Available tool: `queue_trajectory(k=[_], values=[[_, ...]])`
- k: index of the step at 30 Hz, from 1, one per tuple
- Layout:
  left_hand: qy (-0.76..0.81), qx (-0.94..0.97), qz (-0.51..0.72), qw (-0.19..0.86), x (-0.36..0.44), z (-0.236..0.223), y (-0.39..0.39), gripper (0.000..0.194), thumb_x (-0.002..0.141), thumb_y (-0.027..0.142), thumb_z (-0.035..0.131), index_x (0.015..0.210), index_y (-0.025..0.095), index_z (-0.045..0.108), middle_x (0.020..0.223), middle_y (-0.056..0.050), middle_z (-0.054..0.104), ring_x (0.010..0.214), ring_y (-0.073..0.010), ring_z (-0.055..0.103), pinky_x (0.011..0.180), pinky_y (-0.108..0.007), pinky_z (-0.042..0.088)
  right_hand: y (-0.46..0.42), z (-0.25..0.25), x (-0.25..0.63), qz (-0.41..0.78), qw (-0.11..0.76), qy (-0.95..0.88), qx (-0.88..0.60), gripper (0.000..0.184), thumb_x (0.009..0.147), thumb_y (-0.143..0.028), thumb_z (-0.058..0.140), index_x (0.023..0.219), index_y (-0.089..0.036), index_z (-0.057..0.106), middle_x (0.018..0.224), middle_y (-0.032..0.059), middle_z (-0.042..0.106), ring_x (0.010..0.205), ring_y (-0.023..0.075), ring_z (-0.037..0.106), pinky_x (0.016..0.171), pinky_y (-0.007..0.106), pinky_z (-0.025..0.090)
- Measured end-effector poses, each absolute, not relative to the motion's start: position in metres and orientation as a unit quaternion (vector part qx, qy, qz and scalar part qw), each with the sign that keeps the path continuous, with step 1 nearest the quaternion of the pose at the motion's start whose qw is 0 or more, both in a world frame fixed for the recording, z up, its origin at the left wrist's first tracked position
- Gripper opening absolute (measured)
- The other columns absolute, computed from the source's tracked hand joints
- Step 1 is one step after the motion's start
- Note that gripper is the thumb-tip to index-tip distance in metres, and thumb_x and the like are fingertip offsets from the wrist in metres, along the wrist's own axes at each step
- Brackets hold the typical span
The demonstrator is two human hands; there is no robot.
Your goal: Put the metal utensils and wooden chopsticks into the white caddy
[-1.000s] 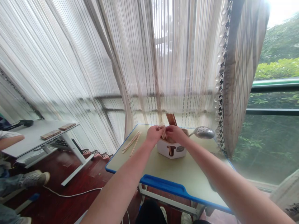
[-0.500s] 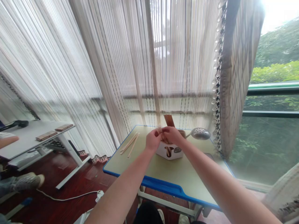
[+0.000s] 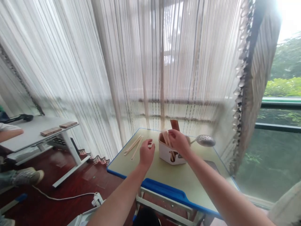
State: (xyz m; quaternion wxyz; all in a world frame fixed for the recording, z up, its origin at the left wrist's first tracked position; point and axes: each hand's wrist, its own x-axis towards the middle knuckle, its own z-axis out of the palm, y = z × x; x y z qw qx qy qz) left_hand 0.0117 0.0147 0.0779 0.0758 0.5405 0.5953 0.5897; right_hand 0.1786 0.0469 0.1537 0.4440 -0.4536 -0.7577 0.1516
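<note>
A white utensil holder [image 3: 168,153] stands on a small blue-edged table [image 3: 164,185]. Light and dark wooden chopsticks [image 3: 174,125] stick up out of it. My right hand [image 3: 180,142] rests on the holder's rim with its fingers closed round several light chopsticks in it. My left hand [image 3: 146,153] hovers left of the holder, fingers apart and empty. A few loose chopsticks [image 3: 133,145] lie on the table's far left. A metal slotted ladle [image 3: 204,141] pokes out to the right of the holder.
Striped sheer curtains [image 3: 141,69] hang right behind the table, with a window and greenery at the right. A white desk [image 3: 35,133] with two brown blocks stands at the left, where another person's arm and shoe show. A white cable [image 3: 61,197] lies on the dark floor.
My left hand has let go of the chopsticks at the holder, moved left and opened. My right hand stays on the chopsticks in the holder. The view has shifted slightly.
</note>
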Motion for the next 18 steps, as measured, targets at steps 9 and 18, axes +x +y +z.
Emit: queue_trajectory(k=[9, 18], values=[[0.773, 0.531, 0.341, -0.065, -0.074, 0.03, -0.02, 0.034, 0.074, 0.02, 0.056, 0.108, 0.015, 0.057, 0.107, -0.012, 0.057, 0.107, -0.0254, 0.048, 0.094, -0.039, 0.034, 0.028, 0.097, 0.067, 0.152, 0.376, -0.849, -0.34, 0.033, 0.076, -0.009, 0.039, 0.094, -0.018, 0.065, 0.097, 0.0058, 0.065, 0.091, 0.0156, 0.058, 0.086, 0.027, 0.042], [0.81, 0.501, 0.304, -0.032, -0.093, 0.002, -0.015, 0.016, 0.081, 0.021, 0.05, 0.085, 0.012, 0.063, 0.097, -0.012, 0.057, 0.097, -0.0221, 0.05, 0.086, -0.033, 0.037, 0.08, 0.0, 0.022, 0.187, 0.327, -0.822, -0.427, 0.035, 0.076, -0.01, 0.039, 0.102, -0.011, 0.062, 0.102, 0.0108, 0.063, 0.095, 0.0165, 0.057, 0.09, 0.028, 0.039]])
